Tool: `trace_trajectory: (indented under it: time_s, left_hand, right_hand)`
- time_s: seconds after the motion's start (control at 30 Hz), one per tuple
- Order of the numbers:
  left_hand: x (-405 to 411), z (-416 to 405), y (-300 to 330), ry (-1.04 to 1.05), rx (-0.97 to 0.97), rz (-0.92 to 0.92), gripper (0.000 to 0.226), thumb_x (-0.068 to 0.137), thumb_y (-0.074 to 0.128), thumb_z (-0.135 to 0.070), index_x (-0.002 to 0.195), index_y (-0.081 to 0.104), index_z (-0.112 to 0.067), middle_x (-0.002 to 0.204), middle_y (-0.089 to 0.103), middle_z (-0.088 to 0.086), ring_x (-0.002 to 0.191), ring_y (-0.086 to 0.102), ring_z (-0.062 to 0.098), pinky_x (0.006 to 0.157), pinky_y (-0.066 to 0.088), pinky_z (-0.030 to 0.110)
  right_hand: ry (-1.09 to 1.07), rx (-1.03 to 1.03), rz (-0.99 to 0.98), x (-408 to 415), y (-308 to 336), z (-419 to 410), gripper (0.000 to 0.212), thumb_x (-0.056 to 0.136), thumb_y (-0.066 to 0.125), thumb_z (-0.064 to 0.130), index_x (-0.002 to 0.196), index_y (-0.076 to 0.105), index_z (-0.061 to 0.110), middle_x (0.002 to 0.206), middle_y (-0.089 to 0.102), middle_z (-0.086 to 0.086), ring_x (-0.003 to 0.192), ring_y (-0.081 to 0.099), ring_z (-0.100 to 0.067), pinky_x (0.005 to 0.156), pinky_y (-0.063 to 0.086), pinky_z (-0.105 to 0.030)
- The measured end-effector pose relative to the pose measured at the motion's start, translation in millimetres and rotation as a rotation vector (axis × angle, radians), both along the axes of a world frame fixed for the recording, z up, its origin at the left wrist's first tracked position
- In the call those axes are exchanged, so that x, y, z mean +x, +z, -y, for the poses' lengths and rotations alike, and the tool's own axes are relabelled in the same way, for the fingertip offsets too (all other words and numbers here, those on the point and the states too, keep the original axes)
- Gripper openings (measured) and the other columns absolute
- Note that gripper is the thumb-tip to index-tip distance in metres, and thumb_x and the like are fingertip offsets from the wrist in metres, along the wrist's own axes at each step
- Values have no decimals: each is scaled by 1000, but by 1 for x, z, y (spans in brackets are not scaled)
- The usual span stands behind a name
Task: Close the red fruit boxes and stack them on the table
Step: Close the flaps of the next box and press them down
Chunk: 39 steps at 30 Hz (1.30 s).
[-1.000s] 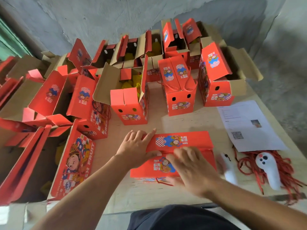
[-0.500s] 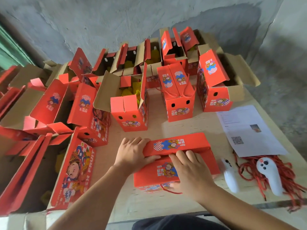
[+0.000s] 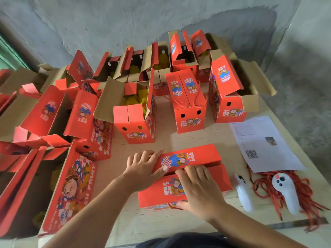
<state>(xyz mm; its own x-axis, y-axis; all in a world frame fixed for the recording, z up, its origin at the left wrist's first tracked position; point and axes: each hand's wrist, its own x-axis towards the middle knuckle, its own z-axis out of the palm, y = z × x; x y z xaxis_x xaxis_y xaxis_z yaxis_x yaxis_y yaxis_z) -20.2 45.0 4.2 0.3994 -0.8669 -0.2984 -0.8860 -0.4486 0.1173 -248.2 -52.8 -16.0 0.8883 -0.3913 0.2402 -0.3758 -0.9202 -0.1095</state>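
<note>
Head view, the only one on offer: a red fruit box [image 3: 206,181] is laid on its side at the near edge of the wooden table [image 3: 211,138], right in front of the person. Its two top flaps are folded in, meeting along a seam that runs left to right. The left hand [image 3: 143,169] is wrapped round the left end of the far flap, fingers curled over the top edge and the thumb pressed onto the printed face. The right hand [image 3: 197,190] is laid over the near flap, fingers bent at the seam, thumb hooked under the near edge beside a bit of red cord (whether the cord itself is pinched can't be told).

Further back, one closed box [image 3: 188,106] is stood upright with its red rope handle draped over the top. Just left of it an open box [image 3: 136,120] is seen with yellow foam netting inside, and right of it another open box [image 3: 227,97] with its flaps spread. More open ones are crowded along the wall and off to the left.

To the right, a printed sheet [image 3: 263,144] with a QR code is lying flat, overlapping a heap of red cords [image 3: 308,197]. Two white controllers [image 3: 286,192] are resting there, one on the cords.
</note>
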Motion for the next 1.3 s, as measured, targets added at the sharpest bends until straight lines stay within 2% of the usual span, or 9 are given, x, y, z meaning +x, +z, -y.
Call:
trace_trajectory:
  time_s: [0.1,0.37,0.5,0.67,0.77,0.87,1.03,1.23,1.3]
  left_hand:
    - [-3,4,-4,28,6,2,83,85,4,-88,158,10,-50,150,31,-10,139,31,26,119,16,47]
    - [-10,3,-11,146,-85,-12,81,80,12,-94,151,22,-57,143,40,-15,135,34,26,115,24,50]
    - [-24,-4,-15,207,-195,61,82,84,13,-92,147,42,-49,136,53,-13,130,43,23,111,25,46]
    - [-43,-10,-4,133,-412,163,70,95,34,-75,139,63,-29,141,58,-3,127,53,30,111,33,48]
    - [-65,-32,-8,-36,-415,87,77,97,35,-77,153,51,-27,161,44,-1,147,42,29,119,35,49]
    - [-76,-61,-25,-251,-382,121,99,86,48,-87,162,35,-25,170,27,-3,157,26,27,124,23,47]
    - [-37,-44,-12,-361,-370,278,88,82,50,-80,151,53,-27,159,46,-6,144,48,28,114,33,45]
    - [21,-14,16,-17,-123,166,92,82,43,-84,160,5,-51,167,-1,-25,160,6,17,129,4,40]
    - [22,-18,9,81,-139,142,98,80,47,-82,161,3,-48,168,-3,-20,160,11,23,128,9,44]
  right_hand:
    - [17,14,13,0,-1,2,116,43,90,69,141,48,22,110,57,-5,98,58,-30,99,35,-42]
    - [35,6,27,1,-4,-1,99,41,89,68,122,64,18,119,53,-3,117,48,-31,111,33,-44]
    - [57,3,10,2,1,2,101,43,87,71,123,59,15,114,58,-5,100,48,-28,99,36,-40]
    - [148,160,-39,-5,12,10,88,75,67,74,142,48,19,123,54,1,113,48,-22,105,45,-36]
    - [93,198,-84,-14,24,36,66,90,52,66,144,59,28,135,56,0,130,52,-28,108,47,-43]
    - [33,174,-240,-30,21,50,76,99,34,70,162,29,29,171,21,0,159,13,-27,126,18,-44]
    - [47,268,-447,-10,15,71,100,85,2,90,158,-27,27,160,-43,7,149,-39,-16,119,-30,-35]
    - [-287,561,-277,29,30,100,84,99,32,73,165,2,32,173,-12,-6,158,-13,-25,127,2,-41]
    - [-335,520,-265,36,17,79,85,97,33,75,165,6,32,170,6,-12,155,4,-33,125,14,-42]
